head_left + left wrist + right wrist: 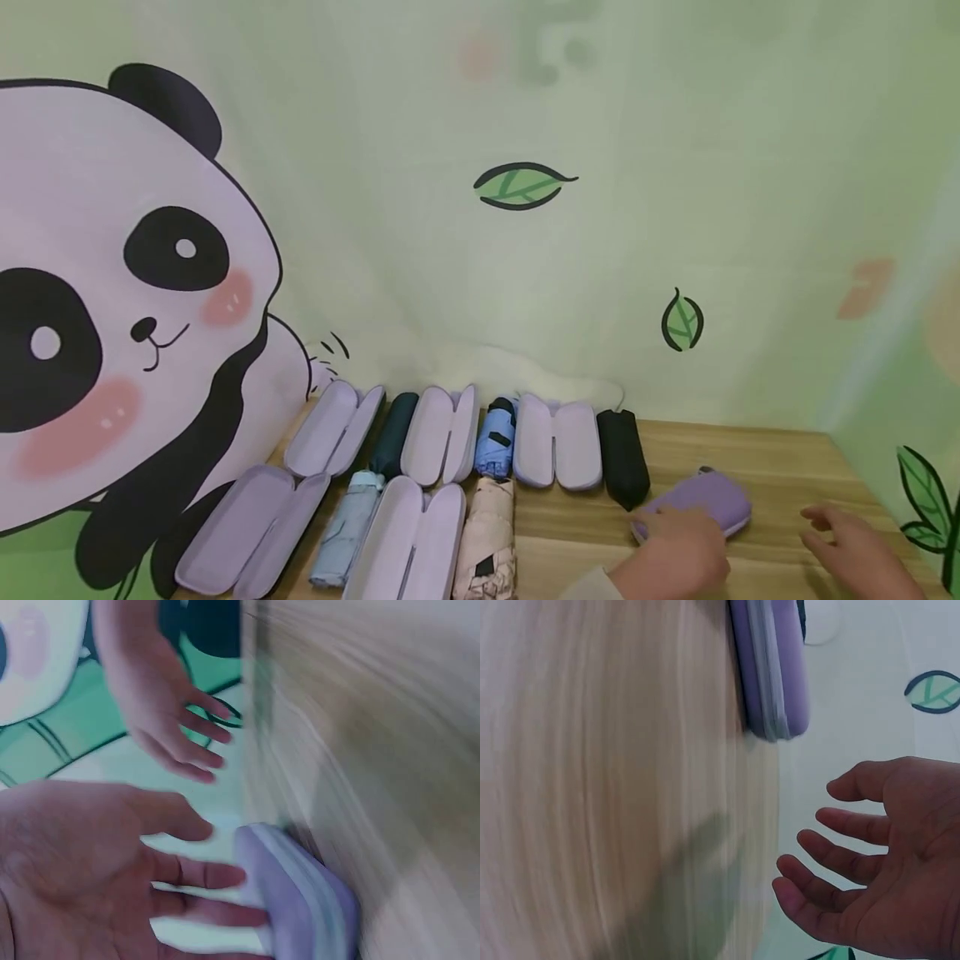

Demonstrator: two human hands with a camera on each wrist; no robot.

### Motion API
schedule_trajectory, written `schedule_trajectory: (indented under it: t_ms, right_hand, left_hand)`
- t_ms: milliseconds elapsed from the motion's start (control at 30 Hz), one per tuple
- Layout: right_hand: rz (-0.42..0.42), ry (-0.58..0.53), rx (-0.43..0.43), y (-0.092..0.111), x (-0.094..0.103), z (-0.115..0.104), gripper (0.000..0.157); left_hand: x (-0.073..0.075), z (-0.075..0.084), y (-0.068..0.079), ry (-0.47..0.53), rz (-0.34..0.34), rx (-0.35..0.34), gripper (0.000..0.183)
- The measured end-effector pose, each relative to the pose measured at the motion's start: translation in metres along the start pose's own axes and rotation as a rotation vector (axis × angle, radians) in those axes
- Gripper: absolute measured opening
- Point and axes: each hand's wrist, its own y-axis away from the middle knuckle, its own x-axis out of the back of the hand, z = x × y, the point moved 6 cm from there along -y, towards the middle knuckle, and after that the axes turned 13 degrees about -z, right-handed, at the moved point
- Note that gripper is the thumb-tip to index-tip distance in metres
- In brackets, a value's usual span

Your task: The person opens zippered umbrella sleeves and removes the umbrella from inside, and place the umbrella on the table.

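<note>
A closed purple zip-up hard case (701,497) lies on the right part of the wooden table. My left hand (675,550) is over its near left side; in the left wrist view the extended fingers of that hand (90,870) reach to the case (296,900), and whether they touch it is hard to tell. To the right of the case, my right hand (855,546) hovers apart from it. In the right wrist view this hand (900,855) has loosely bent, spread fingers and holds nothing, with the case (769,671) beyond its fingertips.
Several opened lavender cases (577,442) stand in two rows on the left and middle of the table (780,467). Folded umbrellas lie among them: black (624,458), blue (496,442), dark green (395,433), light blue (347,529) and beige (489,525). A panda-printed backdrop (420,275) hangs behind.
</note>
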Motion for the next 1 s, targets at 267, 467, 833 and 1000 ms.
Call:
schedule_trajectory:
  t_ms: [267,467,833,1000]
  right_hand:
    - [-0.009,-0.04,0.146,-0.005,-0.014,-0.031,0.037]
    - [0.051,0.002,0.265,-0.011,-0.015,-0.056,0.032]
    - [0.008,0.113,0.54,-0.03,-0.032,-0.104,0.023]
    - [-0.098,0.14,0.609,-0.034,-0.041,-0.113,0.025]
  left_hand:
    - [-0.011,-0.024,0.003,-0.068,0.154,-0.027,0.034]
    - [-0.017,-0.038,0.009,-0.079,0.185,-0.128,0.03]
    - [-0.026,-0.083,0.021,-0.144,0.071,-0.171,0.072]
    - [-0.038,-0.088,0.021,-0.15,0.037,-0.245,0.079]
